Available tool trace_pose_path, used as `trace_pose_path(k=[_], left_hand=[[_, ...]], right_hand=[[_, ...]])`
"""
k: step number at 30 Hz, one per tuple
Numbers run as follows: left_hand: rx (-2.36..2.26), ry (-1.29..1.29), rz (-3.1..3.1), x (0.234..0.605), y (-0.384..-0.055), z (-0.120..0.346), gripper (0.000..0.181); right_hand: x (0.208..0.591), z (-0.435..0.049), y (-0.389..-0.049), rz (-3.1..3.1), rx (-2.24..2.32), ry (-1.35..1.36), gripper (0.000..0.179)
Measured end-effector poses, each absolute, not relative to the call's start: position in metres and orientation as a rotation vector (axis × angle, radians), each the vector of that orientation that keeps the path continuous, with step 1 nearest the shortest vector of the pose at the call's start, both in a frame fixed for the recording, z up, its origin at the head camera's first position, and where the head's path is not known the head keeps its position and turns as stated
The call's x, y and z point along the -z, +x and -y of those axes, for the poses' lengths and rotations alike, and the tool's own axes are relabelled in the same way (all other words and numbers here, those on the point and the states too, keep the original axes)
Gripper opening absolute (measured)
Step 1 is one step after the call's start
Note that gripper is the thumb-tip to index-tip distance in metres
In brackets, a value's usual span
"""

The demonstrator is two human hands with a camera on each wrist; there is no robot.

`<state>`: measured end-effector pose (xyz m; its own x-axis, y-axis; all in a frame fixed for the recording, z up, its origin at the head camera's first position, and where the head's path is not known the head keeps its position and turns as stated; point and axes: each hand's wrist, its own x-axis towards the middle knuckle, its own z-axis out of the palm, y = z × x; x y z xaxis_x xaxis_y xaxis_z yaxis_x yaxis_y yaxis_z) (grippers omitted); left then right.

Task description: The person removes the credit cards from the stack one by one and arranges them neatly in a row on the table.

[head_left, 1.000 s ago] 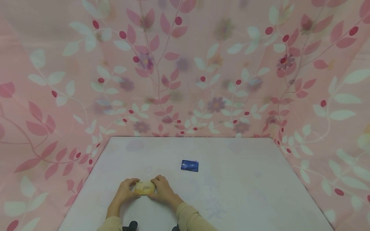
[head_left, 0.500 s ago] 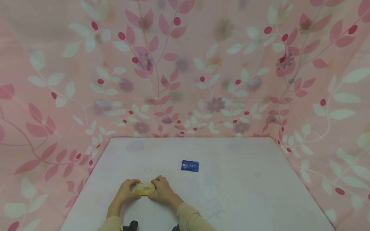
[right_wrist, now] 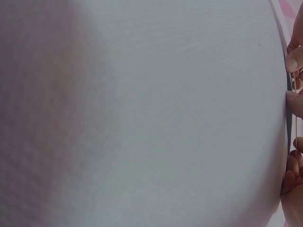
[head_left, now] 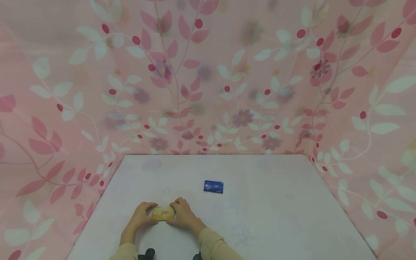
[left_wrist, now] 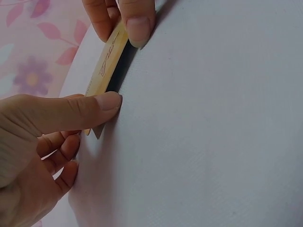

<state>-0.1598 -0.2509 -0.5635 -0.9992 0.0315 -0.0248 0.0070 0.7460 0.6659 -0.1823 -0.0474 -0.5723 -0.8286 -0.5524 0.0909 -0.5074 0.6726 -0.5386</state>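
A yellow card with dark script is held low over the white table at front left in the head view. My left hand pinches its left end between thumb and fingers. The opposite end is pinched by my right hand. In the left wrist view, a dark layer shows just beneath the yellow card; whether it is a second card I cannot tell. Only fingers and thin card edges appear at the right border of the right wrist view. A blue card marked VIP lies flat, beyond and right of my hands.
The white table extends to the right of the hands. Pink floral fabric rises behind it and along both sides. Two dark objects poke in at the bottom edge between the forearms.
Both hands keep their hold on the yellow card, with only a very slight shift in the view. The blue card lies where it was.
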Motion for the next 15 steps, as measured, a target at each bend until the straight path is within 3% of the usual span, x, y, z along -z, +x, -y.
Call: trace_pose_path(k=[15], left_hand=[[-1.114, 0.029, -2.890, 0.5603, -0.1576, 0.2487, 0.056]], right_hand=[[0.5727, 0.0471, -0.1816, -2.770, 0.866, -0.853, 0.058]])
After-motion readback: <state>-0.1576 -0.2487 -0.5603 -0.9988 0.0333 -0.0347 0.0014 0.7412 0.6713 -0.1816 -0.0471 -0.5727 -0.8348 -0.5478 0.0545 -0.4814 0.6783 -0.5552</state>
